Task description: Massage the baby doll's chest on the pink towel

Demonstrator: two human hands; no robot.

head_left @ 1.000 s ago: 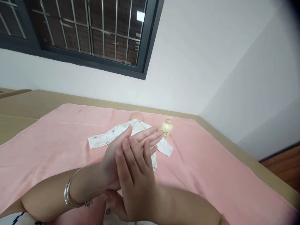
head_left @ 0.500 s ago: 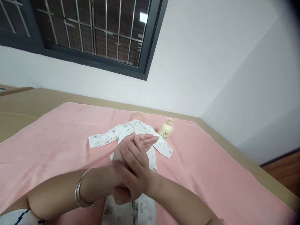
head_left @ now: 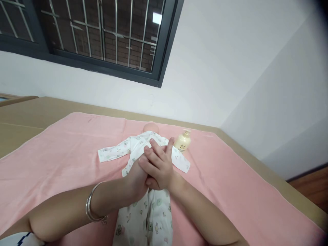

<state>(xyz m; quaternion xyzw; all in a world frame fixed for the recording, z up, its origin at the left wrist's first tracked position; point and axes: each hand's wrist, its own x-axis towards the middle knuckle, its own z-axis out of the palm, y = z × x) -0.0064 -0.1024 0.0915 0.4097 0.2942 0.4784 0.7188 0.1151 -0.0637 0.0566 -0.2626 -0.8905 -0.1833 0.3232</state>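
Observation:
My left hand (head_left: 137, 182), with a silver bangle (head_left: 89, 205) at its wrist, lies palm to palm against my right hand. My right hand (head_left: 162, 171) rests over it with fingers stretched and apart; the left fingers are mostly hidden beneath, with a little showing flat between the right ones. No object shows between the palms. Below and behind the hands lies a baby doll in a white printed bodysuit (head_left: 159, 218), arms spread, its bare head (head_left: 151, 128) at the far end. A pale yellow pump bottle (head_left: 182, 140) stands beside the doll's right-hand sleeve in view.
A pink blanket (head_left: 220, 177) covers most of the tan padded surface (head_left: 28, 111). White walls rise behind and to the right. A dark-framed window (head_left: 102, 65) with metal bars is at upper left. A brown wooden panel (head_left: 311, 188) shows at the right edge.
My right hand has shifted up from wrapping the left hand's side to lying across its palm and fingers, with its own fingers now spread. The doll and bottle stay in place.

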